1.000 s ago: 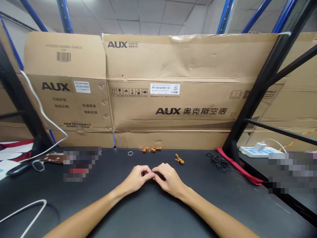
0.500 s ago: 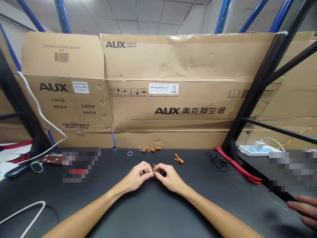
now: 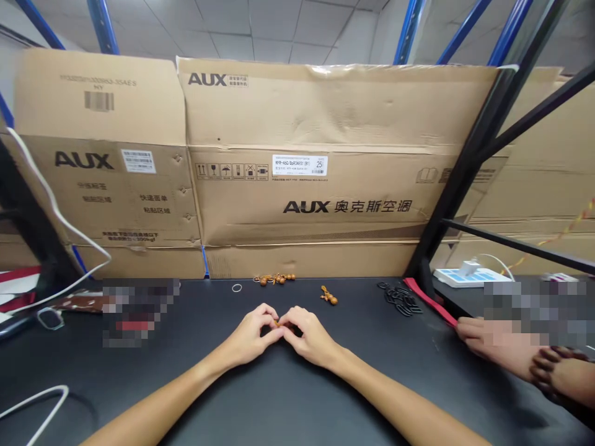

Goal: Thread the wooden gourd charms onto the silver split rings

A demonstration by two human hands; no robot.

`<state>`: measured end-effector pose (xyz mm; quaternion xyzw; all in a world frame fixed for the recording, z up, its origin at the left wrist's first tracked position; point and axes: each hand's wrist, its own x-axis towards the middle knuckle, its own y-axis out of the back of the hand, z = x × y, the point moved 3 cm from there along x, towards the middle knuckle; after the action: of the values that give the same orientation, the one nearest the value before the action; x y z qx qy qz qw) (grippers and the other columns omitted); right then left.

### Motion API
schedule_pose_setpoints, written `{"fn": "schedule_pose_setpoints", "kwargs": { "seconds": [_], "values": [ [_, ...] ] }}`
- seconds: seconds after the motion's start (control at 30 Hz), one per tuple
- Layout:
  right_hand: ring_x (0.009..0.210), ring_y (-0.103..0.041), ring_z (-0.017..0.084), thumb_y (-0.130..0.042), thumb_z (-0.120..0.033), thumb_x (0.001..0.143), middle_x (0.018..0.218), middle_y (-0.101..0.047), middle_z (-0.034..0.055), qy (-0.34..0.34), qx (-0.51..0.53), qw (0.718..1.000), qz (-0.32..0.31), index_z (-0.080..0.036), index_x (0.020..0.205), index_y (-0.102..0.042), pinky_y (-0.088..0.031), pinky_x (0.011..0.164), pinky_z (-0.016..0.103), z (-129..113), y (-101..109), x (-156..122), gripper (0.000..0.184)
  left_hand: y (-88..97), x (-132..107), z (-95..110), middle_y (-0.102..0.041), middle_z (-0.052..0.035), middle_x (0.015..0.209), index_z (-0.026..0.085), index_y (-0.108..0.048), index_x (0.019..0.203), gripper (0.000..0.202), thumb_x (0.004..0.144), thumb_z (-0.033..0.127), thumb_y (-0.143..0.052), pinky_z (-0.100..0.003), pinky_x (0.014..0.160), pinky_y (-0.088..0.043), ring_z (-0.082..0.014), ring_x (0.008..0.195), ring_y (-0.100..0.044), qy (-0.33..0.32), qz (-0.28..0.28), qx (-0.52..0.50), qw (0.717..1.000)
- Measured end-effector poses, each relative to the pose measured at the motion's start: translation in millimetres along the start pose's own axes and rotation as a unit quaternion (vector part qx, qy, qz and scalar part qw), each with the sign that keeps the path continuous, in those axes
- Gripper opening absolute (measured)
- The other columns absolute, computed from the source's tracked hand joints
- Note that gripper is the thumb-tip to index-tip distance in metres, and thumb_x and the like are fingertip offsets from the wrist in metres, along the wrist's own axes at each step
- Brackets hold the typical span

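Observation:
My left hand [image 3: 253, 334] and my right hand [image 3: 309, 334] meet at the middle of the black table [image 3: 288, 396], fingertips pinched together on a small brown wooden bead charm [image 3: 277, 323] that barely shows between them. Beyond them lie a loose brown gourd charm [image 3: 329, 297], a cluster of brown bead charms [image 3: 274, 279] and a small metal ring [image 3: 237, 288] near the cardboard wall.
Large AUX cardboard boxes [image 3: 302, 179] wall off the table's back. A pile of black rings [image 3: 400, 298] and a red strap [image 3: 430, 301] lie at the right by a black rack post [image 3: 465, 167]. Another person's hand [image 3: 493, 347] rests at the right. White cables [image 3: 32, 402] lie at the left.
The view has shifted a little to the right. Another person's hand has come further in from the right edge. My fingertips have closed more tightly together round the charm.

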<state>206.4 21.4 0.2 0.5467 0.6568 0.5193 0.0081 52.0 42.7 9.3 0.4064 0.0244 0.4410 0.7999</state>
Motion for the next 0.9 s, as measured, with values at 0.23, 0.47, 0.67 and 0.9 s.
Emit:
{"fn": "schedule_pose_setpoints", "kwargs": {
  "seconds": [0.23,0.47,0.67,0.9],
  "values": [
    [0.069,-0.057,0.014,-0.054,-0.019,0.086,0.077,-0.066,0.0004,-0.045,0.047,0.998,0.005,-0.021,0.082,-0.063,-0.044,0.066,0.026,1,3,3,0.010,-0.5,-1,-3,-0.056,-0.0031,0.097,0.018,-0.062,0.074,0.019,0.088,0.027,-0.051,-0.025,0.071,-0.044,-0.0137,0.077,-0.054,-0.007,0.004,0.008,1.000],
    [0.067,-0.059,0.016,-0.054,-0.023,0.085,0.070,-0.066,0.0008,-0.135,0.054,0.989,0.038,-0.020,0.077,-0.062,-0.043,0.058,0.024,16,4,3,0.011,1.7,1,-6,-0.055,-0.0025,0.098,0.018,-0.064,0.077,0.017,0.086,0.027,-0.053,-0.023,0.063,-0.043,-0.0108,0.069,-0.051,0.010,0.005,-0.007,1.000],
    [0.068,-0.058,0.014,-0.054,-0.024,0.086,0.073,-0.065,0.0000,-0.096,0.083,0.991,0.031,-0.020,0.080,-0.062,-0.043,0.058,0.023,8,6,2,0.010,0.3,1,-4,-0.056,-0.0024,0.097,0.017,-0.062,0.069,0.024,0.085,0.032,-0.054,-0.023,0.060,-0.042,-0.0101,0.066,-0.050,0.019,0.012,0.007,1.000],
    [0.068,-0.058,0.015,-0.055,-0.021,0.085,0.070,-0.065,-0.0004,-0.110,0.052,0.992,0.038,-0.021,0.079,-0.063,-0.043,0.061,0.025,12,6,3,0.010,1.4,1,-4,-0.055,-0.0031,0.098,0.017,-0.064,0.075,0.022,0.088,0.030,-0.051,-0.022,0.060,-0.042,-0.0107,0.068,-0.051,0.008,0.010,-0.011,1.000]
  ]
}}
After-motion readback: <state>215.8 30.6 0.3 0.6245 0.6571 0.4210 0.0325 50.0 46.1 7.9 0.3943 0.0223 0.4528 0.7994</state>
